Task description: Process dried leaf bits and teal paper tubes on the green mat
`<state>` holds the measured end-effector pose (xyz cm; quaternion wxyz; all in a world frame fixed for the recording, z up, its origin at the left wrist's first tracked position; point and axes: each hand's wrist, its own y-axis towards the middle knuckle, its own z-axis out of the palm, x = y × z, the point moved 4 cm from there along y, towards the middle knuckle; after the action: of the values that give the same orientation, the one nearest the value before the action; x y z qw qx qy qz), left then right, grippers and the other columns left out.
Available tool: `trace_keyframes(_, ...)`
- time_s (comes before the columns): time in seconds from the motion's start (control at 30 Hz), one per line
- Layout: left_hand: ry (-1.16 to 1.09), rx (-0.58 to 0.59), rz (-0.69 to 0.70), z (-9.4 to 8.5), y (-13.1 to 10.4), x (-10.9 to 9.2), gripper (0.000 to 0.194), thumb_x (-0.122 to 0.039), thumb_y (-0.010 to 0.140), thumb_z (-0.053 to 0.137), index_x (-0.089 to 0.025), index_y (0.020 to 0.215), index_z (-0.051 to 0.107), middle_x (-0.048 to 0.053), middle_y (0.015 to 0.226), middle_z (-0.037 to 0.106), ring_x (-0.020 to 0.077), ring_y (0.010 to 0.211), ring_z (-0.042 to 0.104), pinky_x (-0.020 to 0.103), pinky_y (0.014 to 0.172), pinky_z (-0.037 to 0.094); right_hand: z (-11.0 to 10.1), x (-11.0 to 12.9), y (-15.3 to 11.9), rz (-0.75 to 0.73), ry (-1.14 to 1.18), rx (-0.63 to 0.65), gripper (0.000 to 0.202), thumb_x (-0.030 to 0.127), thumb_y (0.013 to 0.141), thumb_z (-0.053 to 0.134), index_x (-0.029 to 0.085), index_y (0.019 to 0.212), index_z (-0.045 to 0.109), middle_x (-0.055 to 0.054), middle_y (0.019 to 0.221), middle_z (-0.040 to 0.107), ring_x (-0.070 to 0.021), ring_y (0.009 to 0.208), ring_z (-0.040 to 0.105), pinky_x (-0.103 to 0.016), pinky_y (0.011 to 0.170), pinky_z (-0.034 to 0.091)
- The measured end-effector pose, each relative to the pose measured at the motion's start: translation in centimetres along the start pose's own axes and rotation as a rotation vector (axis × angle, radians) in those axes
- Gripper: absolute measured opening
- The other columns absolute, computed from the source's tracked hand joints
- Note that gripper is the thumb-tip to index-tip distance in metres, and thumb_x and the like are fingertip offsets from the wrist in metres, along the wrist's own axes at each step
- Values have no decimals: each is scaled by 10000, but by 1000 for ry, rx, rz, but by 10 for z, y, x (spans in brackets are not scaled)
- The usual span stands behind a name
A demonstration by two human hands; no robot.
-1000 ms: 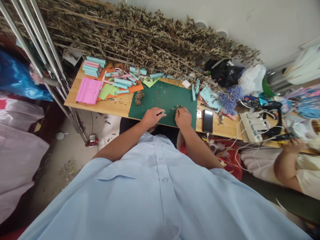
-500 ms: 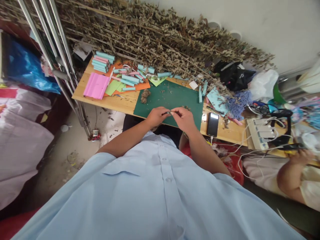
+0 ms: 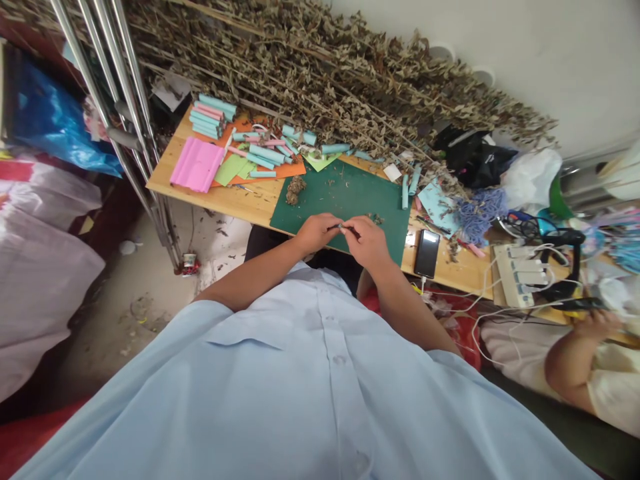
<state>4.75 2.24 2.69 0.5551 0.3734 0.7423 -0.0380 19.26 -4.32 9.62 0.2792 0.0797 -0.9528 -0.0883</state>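
Note:
Over the near edge of the green cutting mat, my left hand and my right hand meet with fingertips nearly touching. Both are closed in a pinch on one small greyish-green bit, which looks like dried leaf; most of it is hidden by the fingers. Beyond my left hand a clump of dried brown leaf lies on the mat. Some loose leaf crumbs sit just behind my right hand.
Blue and pink paper rolls lie at the back left beside a pink sheet. Bundles of dried leafy stems line the wall. To the right are a phone on a cable and a power strip. A co-worker's arm shows far right.
My fingers have shifted slightly around the small bit, the right hand curling more. The whole view has tilted a little; the things on the table have stayed in place.

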Motion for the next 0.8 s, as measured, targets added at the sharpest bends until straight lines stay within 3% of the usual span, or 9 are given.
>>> trace_keyframes(0.43,8,-9,12,-2,0,-4,267,-349,1038,591,-191,1036,806,82,933,756,192,912,692,294,839,523,-3,-2,4,84,24,21,179,286,972,577,242,1011,746,-79,1024,786,-253,978,719,-418,947,555)
trace_keyframes(0.6,-2,-14,12,0,0,-1,274,-362,1036,598,-187,1063,807,94,952,767,193,912,700,297,842,533,-5,-4,7,175,27,53,165,299,941,612,243,1028,741,-57,906,780,-246,858,717,-391,849,562)
trace_keyframes(0.8,-10,-12,8,1,-1,0,246,-354,1030,620,-200,1070,809,83,972,773,194,931,705,299,857,532,-10,3,14,51,-98,138,178,241,951,554,235,963,731,-87,942,768,-271,929,695,-405,887,530)
